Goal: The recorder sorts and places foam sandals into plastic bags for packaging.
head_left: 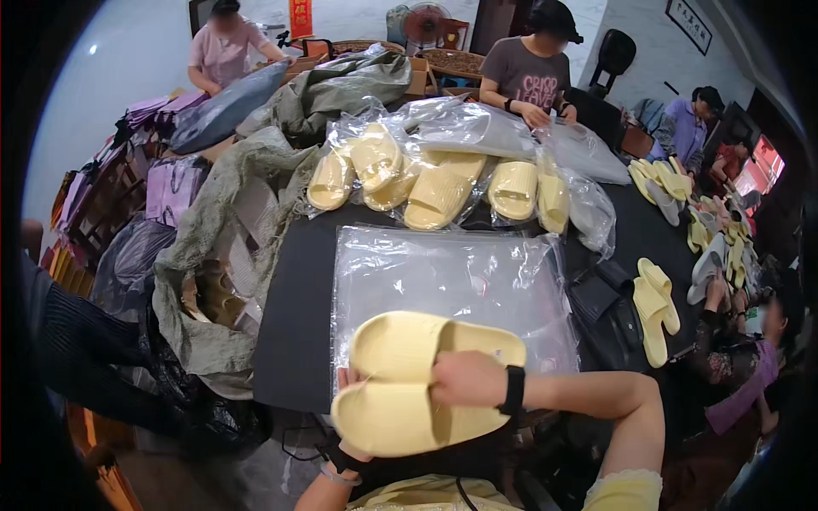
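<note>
A pair of pale yellow slippers point(396, 349) is held side by side above the near edge of the black table. Curled between the two footbeds, my right hand point(467, 379) grips them at the inner edges of the straps. My left hand point(346, 377) holds the pair from its left side; some fingertips show at the gap between the toes, and the slippers hide most of the rest. Beneath them, clear plastic bags point(452, 264) lie flat on the table. Across the far side are bagged yellow slippers point(443, 189).
A grey-green woven sack point(196, 255) with slippers inside bulges at the left. To the right are black bags point(605, 311) and a loose yellow pair point(654, 311). More slippers point(720, 238) are piled farther right. Several people work around, one person point(532, 77) directly across.
</note>
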A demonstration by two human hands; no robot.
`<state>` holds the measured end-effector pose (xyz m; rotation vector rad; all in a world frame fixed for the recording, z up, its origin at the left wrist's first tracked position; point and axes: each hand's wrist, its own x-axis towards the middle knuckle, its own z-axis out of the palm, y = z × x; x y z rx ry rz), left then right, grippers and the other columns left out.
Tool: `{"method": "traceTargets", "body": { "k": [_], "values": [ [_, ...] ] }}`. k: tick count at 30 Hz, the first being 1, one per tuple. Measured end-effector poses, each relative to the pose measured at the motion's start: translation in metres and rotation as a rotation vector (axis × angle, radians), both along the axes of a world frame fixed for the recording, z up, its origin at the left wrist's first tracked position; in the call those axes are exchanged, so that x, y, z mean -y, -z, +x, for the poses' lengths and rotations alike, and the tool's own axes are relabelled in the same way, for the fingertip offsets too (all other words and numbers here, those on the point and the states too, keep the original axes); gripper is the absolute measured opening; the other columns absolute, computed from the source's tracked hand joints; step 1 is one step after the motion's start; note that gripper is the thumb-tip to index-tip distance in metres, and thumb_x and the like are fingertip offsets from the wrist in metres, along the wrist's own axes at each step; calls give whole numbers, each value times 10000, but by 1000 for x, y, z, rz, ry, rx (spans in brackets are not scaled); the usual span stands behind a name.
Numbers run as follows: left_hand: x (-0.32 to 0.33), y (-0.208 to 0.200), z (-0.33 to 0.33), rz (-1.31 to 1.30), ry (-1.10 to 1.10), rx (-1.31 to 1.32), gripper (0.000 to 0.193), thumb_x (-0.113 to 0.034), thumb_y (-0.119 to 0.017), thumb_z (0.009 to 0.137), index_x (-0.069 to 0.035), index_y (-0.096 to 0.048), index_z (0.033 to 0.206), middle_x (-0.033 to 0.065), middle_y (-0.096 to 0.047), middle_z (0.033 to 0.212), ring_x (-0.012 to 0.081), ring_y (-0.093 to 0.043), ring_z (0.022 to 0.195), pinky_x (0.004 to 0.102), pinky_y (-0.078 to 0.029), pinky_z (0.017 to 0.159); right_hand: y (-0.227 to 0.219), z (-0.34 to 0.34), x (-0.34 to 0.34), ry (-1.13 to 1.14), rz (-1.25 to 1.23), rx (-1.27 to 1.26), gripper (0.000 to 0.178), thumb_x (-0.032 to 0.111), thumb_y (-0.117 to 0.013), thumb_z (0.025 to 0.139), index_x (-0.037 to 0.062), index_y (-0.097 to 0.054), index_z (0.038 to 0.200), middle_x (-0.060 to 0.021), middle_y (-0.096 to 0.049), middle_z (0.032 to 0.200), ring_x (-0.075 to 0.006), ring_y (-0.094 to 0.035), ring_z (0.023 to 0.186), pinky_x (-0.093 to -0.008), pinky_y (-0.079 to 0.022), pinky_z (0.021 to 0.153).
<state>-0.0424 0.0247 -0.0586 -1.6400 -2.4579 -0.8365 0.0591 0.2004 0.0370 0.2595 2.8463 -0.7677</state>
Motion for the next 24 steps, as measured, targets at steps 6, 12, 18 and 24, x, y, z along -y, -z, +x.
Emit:
{"method": "traceTargets", "body": {
  "k": [6,12,18,24],
  "values": [
    [-6,-15,1,-130,-96,67,991,-630,-572,729,54,-255,1371,251,-215,1441,384,-164,1356,506,-122,1072,50,29,-115,526,77,-220,241,210,-585,747,-18,-644,799,-231,-605,749,-368,-603,698,-433,-478,649],
    [-3,-20,-5,-138,-113,70,989,-612,-576,744,84,-238,1361,273,-216,1431,393,-165,1354,514,-141,1068,54,35,-156,757,84,-249,404,333,-639,768,-70,-615,773,-259,-591,687,-369,-615,660,-418,-450,573],
    [34,-67,-41,-9,170,263,593,-378,-589,850,-4,-419,1278,232,-396,1330,400,-360,1253,484,-299,1022,48,40,-147,703,133,-134,444,376,-625,784,-68,-608,766,-254,-591,665,-371,-609,631,-436,-433,558],
    [3,-142,-117,260,95,310,478,-297,-589,865,19,-492,1210,220,-535,1177,357,-505,1104,387,-405,935,60,44,-155,699,150,-171,279,196,-580,796,-82,-570,806,-274,-582,746,-368,-581,704,-435,-427,630]
  ]
}}
